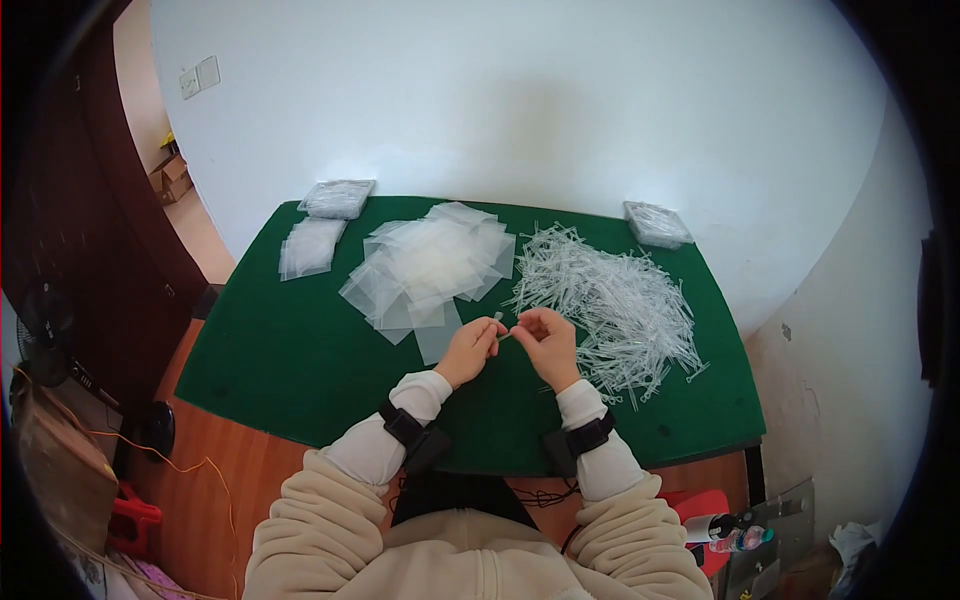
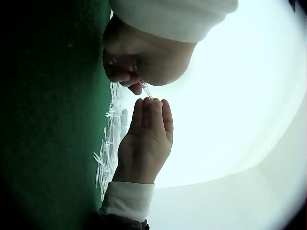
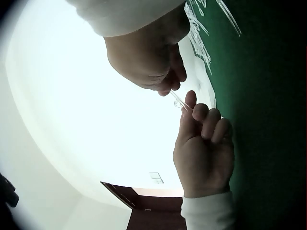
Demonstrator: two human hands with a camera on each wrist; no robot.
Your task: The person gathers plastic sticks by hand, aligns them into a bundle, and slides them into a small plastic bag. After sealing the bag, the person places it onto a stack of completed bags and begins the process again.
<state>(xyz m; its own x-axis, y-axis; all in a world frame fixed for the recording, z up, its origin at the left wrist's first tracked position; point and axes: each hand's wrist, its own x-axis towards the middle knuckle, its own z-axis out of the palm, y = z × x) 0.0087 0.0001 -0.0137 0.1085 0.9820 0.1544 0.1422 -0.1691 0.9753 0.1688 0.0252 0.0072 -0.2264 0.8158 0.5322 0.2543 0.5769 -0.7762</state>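
Over the green table [image 1: 300,385], near its front middle, my two hands meet at thin clear plastic sticks. My left hand [image 1: 468,354] has its fingers curled around the sticks [image 3: 180,100], and a loop shows at one end in the right wrist view. With thumb and fingertips, my right hand [image 1: 548,350] pinches the other end. Just right of that hand lies a big heap of similar clear sticks [image 1: 625,310], some with small loops. Beyond my left hand spreads a pile of flat translucent plastic bags [image 1: 430,265]. How many sticks I hold, I cannot tell.
A smaller stack of bags [image 1: 311,248] lies at the table's left, with a filled clear packet [image 1: 338,198] behind it. Another packet [image 1: 657,224] sits at the back right corner. A white wall [image 1: 600,120] rises behind the table. A red stool [image 1: 700,505] holding bottles stands at lower right.
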